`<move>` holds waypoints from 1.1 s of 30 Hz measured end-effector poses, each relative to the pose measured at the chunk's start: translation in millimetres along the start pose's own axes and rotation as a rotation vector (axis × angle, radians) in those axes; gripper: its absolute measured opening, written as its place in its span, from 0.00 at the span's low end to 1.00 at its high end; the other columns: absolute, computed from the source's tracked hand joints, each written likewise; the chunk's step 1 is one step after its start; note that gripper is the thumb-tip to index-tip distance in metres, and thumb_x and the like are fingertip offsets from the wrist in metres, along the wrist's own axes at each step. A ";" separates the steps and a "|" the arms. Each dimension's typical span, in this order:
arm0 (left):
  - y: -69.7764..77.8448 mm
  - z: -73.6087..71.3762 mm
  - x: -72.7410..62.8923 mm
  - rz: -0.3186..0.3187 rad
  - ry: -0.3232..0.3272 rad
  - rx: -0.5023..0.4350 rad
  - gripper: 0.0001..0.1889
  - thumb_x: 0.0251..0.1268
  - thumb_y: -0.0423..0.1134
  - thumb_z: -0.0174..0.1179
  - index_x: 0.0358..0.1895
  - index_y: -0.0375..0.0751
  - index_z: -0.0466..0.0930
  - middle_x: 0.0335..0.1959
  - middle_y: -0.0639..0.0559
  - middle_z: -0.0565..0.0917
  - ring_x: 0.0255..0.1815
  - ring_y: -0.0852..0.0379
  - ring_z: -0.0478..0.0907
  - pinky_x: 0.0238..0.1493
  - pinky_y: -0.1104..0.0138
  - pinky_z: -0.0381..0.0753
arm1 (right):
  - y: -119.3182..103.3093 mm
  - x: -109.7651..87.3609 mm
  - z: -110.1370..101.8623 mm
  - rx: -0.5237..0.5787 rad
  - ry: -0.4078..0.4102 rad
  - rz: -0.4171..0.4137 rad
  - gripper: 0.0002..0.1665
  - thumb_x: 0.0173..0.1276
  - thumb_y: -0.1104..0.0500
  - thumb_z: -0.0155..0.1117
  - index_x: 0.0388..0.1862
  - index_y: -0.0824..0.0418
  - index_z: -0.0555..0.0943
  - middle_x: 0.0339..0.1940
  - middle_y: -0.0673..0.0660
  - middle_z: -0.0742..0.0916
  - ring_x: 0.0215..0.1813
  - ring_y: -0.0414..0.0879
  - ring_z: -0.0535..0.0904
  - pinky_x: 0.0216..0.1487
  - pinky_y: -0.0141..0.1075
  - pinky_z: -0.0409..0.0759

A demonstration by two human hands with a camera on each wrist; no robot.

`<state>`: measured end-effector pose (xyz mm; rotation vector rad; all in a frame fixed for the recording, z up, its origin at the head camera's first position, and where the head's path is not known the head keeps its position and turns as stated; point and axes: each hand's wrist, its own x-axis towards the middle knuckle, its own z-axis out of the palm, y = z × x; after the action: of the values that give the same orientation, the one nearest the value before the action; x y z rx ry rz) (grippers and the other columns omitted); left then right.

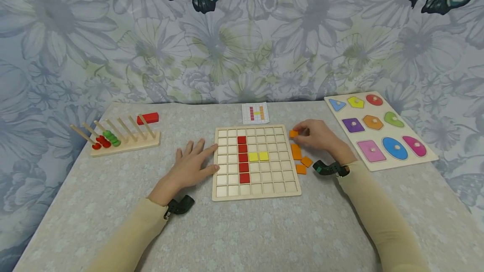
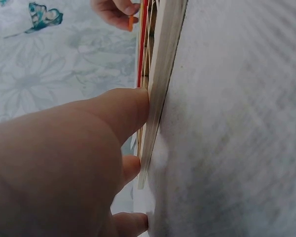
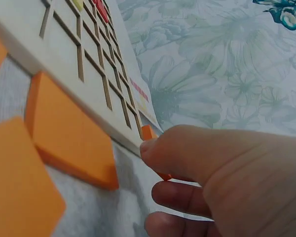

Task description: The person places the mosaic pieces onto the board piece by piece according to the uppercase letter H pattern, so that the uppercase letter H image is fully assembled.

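A wooden grid board (image 1: 230, 194) lies in the middle of the table, with a column of several red square tiles (image 1: 243, 158) and two yellow tiles (image 1: 258, 156) in its cells. My left hand (image 1: 193, 165) rests at the board's left edge, fingers spread; in the left wrist view its thumb (image 2: 133, 106) touches the board's side. Just off the board's upper right edge, my right hand (image 1: 317, 135) pinches an orange square tile (image 1: 293, 134) between thumb and fingers. Several more orange tiles (image 1: 296, 152) lie along the board's right side, large in the right wrist view.
A small pattern card (image 1: 255, 113) lies behind the board. On the left stands a wooden peg rack (image 1: 126, 144) with red and green beads, a red block (image 1: 148, 118) behind it. A shape puzzle board (image 1: 372, 129) lies right, near my right forearm. A patterned cloth backs the table.
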<state>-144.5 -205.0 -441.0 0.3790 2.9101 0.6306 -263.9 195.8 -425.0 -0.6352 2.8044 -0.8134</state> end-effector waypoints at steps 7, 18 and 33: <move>0.5 0.0 -1.0 -0.008 -0.003 -0.002 0.36 0.74 0.55 0.58 0.80 0.50 0.61 0.82 0.29 0.51 0.81 0.20 0.40 0.69 0.20 0.38 | -17.3 7.0 0.8 0.006 -0.049 -0.023 0.23 0.66 0.55 0.71 0.57 0.64 0.85 0.47 0.61 0.89 0.38 0.48 0.83 0.43 0.41 0.82; 2.1 -1.0 -1.0 -0.011 -0.009 -0.012 0.36 0.74 0.55 0.58 0.80 0.50 0.61 0.82 0.29 0.51 0.81 0.20 0.39 0.70 0.21 0.37 | -33.7 17.0 7.9 -0.007 -0.061 -0.097 0.22 0.67 0.57 0.72 0.56 0.66 0.85 0.48 0.62 0.89 0.36 0.47 0.83 0.38 0.37 0.82; 2.4 -1.7 -0.4 -0.012 -0.009 0.001 0.36 0.74 0.55 0.58 0.80 0.50 0.61 0.82 0.29 0.51 0.81 0.20 0.40 0.69 0.21 0.38 | -49.3 25.5 20.8 0.018 -0.098 -0.110 0.21 0.67 0.58 0.71 0.57 0.65 0.86 0.50 0.62 0.89 0.42 0.51 0.83 0.47 0.43 0.83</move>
<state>-144.0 -203.7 -438.4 0.3637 2.9022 0.6241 -263.9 137.1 -416.6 -0.8096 2.6911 -0.8028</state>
